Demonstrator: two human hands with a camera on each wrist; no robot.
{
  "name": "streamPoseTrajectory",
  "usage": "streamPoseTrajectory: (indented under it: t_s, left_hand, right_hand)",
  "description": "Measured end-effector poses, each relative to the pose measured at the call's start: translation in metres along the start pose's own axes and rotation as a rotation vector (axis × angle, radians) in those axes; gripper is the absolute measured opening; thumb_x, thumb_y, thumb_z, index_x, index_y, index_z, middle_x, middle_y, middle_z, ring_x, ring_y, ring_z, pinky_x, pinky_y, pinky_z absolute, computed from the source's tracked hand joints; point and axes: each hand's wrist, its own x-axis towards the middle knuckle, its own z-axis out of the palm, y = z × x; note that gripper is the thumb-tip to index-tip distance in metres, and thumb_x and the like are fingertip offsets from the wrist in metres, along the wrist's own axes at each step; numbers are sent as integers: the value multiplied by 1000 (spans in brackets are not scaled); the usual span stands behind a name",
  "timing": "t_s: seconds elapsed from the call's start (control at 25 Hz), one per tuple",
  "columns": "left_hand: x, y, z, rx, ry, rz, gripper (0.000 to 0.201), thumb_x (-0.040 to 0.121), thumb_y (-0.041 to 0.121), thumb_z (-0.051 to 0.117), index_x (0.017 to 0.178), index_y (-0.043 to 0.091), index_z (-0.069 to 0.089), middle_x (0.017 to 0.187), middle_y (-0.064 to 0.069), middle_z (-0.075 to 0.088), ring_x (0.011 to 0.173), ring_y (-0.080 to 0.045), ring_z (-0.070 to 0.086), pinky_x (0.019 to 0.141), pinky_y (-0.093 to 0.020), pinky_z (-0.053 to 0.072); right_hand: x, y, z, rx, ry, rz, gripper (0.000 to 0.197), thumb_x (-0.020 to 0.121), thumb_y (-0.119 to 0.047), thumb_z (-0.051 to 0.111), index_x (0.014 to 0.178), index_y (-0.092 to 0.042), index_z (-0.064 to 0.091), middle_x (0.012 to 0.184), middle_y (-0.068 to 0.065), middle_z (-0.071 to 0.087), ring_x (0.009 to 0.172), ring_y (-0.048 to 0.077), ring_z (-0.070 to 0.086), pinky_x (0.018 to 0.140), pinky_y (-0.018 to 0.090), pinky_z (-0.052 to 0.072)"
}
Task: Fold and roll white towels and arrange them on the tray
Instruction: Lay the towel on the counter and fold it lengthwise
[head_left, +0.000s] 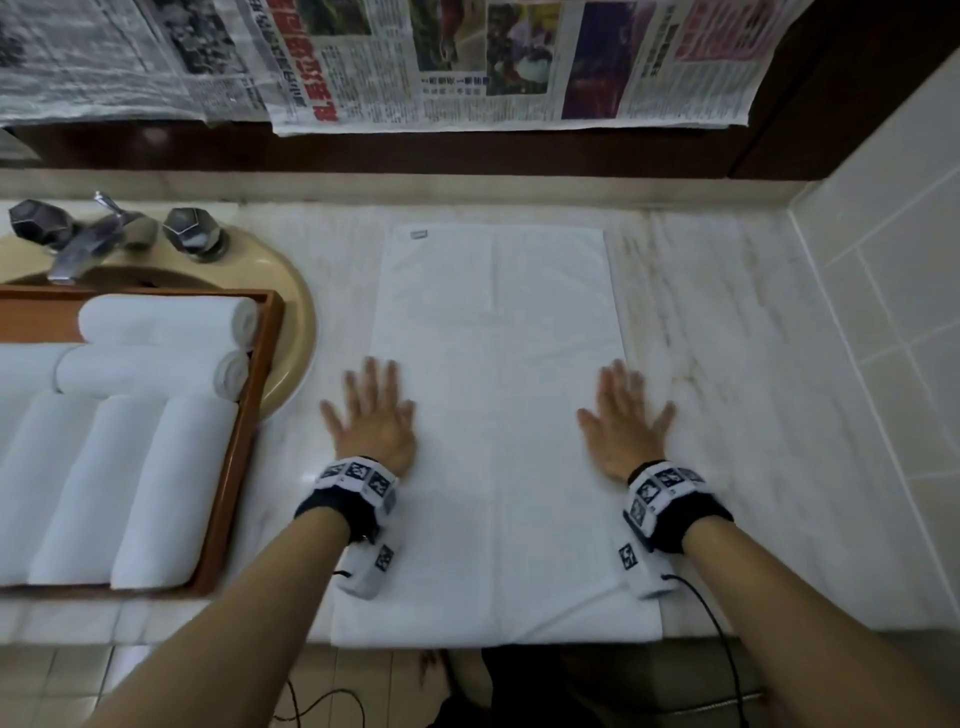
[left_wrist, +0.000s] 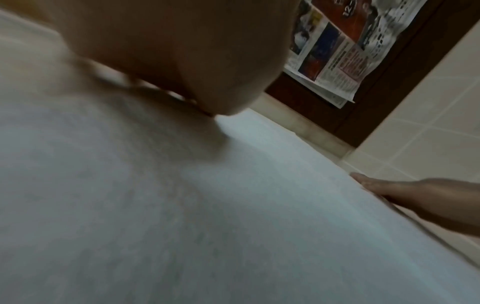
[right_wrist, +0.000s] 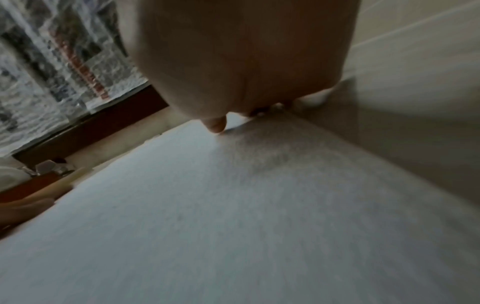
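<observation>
Lying flat, towel (head_left: 496, 415) long axis runs away from person; left hand (head_left: 375, 415), right hand (head_left: 626, 421) fingers spread, pressing.

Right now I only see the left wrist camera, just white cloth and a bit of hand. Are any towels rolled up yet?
Observer: Yes. Several rolled towels already lie in the wooden tray, which sits over the sink.
Operator: What is my white cloth, then?
Observer: A flat towel spread lengthwise on the marble counter, not rolled yet.
Operator: Where are both hands?
Observer: The left hand presses flat at the towel's left edge, the right hand at its right edge, fingers spread.
</observation>
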Motion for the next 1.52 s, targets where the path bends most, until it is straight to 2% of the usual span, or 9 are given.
streamPoseTrajectory:
  t_s: [0.08, 0.2, 0.24, 0.44, 0.64, 0.88, 1.08, 1.24, 1.52]
  left_hand:
    - [-17, -2, -1, -28, 38, -46, 62, 102, 41, 13, 154, 18, -12, 160, -5, -21, 146, -28, -21, 115, -58, -13]
    - [-71, 43, 29, -44, -65, 454, 59, 103, 44, 8, 155, 22, -10, 157, 5, -24, 147, -21, -20, 115, -49, -17]
    - [-81, 46, 37, -17, -119, 499, 58, 103, 43, 9, 154, 25, -10, 156, 9, -25, 147, -17, -21, 115, -45, -17]
    - [-62, -25, 19, -2, -39, 86, 58, 103, 42, 12, 155, 24, -9, 160, 5, -19, 148, -21, -17, 118, -50, -9]
    - [-131, 22, 57, -44, -110, 521, 59, 101, 43, 5, 155, 22, -8, 157, 8, -21, 148, -16, -15, 117, -40, -14]
    - [-124, -39, 49, -68, 15, 110, 62, 102, 42, 11, 154, 16, -12, 160, -1, -20, 147, -20, -19, 116, -46, -15]
    - [-157, 22, 88, -33, 47, 429, 57, 104, 38, 11, 155, 18, -6, 162, 2, -14, 148, -13, -16, 119, -41, -12]
    - [-148, -7, 91, 33, 153, 378, 61, 100, 44, 9, 156, 22, -2, 162, 7, -10, 149, -12, -11, 119, -40, -12]
    - [-142, -50, 78, 25, 167, 305, 64, 97, 47, 7, 156, 22, -3, 162, 7, -10, 148, -10, -13, 120, -39, -10]
  right_hand:
    - [-24, -7, 4, 39, 2, -30, 68, 103, -43, 22, 152, -17, -17, 156, -4, -30, 145, 17, -24, 112, 64, -10]
    - [-72, -50, 44, 4, -57, -503, 63, 105, -37, 22, 151, -24, -18, 152, -12, -31, 143, 11, -26, 115, 60, -9]
    - [-77, -50, 53, -41, -61, -546, 61, 105, -38, 21, 152, -25, -16, 152, -14, -31, 144, 11, -25, 115, 59, -8]
    - [-64, 6, 37, -12, 5, 35, 67, 102, -47, 17, 152, -17, -17, 156, -4, -30, 145, 18, -24, 113, 63, -11]
    - [-126, -43, 82, -51, -21, -476, 63, 100, -45, 9, 154, -19, -10, 157, -8, -25, 146, 13, -21, 117, 56, -7]
    - [-120, 15, 81, -14, 95, 2, 65, 103, -44, 19, 153, -17, -12, 159, -3, -24, 147, 19, -20, 112, 61, -9]
    - [-141, -48, 116, -133, 151, -494, 66, 93, -42, -2, 155, -21, 0, 162, -6, -9, 148, 14, -14, 117, 55, -4]
    - [-137, -25, 122, -148, 251, -421, 60, 98, -43, 13, 155, -25, 13, 163, -6, 3, 150, 14, -3, 119, 51, 1]
    - [-135, 17, 117, -156, 294, -330, 60, 99, -46, 8, 155, -26, 5, 162, -6, -7, 149, 15, -9, 120, 48, 0]
